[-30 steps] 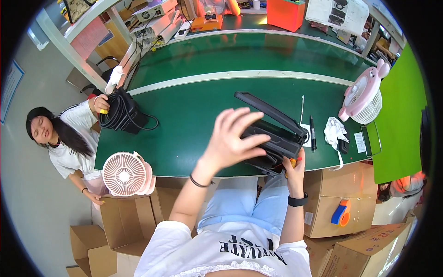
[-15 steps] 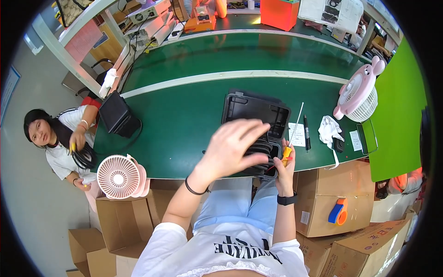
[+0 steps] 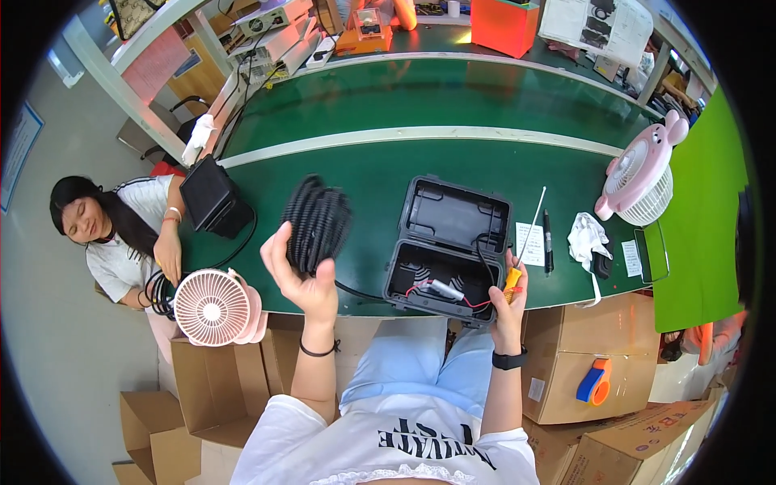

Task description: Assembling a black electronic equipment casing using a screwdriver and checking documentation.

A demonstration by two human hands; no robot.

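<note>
My left hand (image 3: 305, 283) is raised over the green bench, closed round the lower end of a bundled black coiled cable (image 3: 319, 222). A black lead runs from near that hand to the open black plastic case (image 3: 408, 255) in front of me. Inside the case lie red and black wires with a small silvery cylinder (image 3: 444, 289). My right hand (image 3: 508, 314) is at the case's right edge, fingers wrapped round a yellow-handled screwdriver (image 3: 513, 280) whose thin shaft points up and away. It cannot be told whether this hand also grips the case.
Right of the case lie a paper slip (image 3: 529, 242), a black pen (image 3: 548, 238) and a crumpled white cloth (image 3: 588, 234). Pink fans stand at left (image 3: 212, 311) and right (image 3: 638, 182). A black box-shaped device (image 3: 214, 198) sits near a seated co-worker (image 3: 133, 230). Cardboard boxes (image 3: 594, 347) flank me.
My left hand has lifted the coiled cable out of the case and moved left with it, baring the case's inside. My right hand keeps the screwdriver. The co-worker's arm has lowered.
</note>
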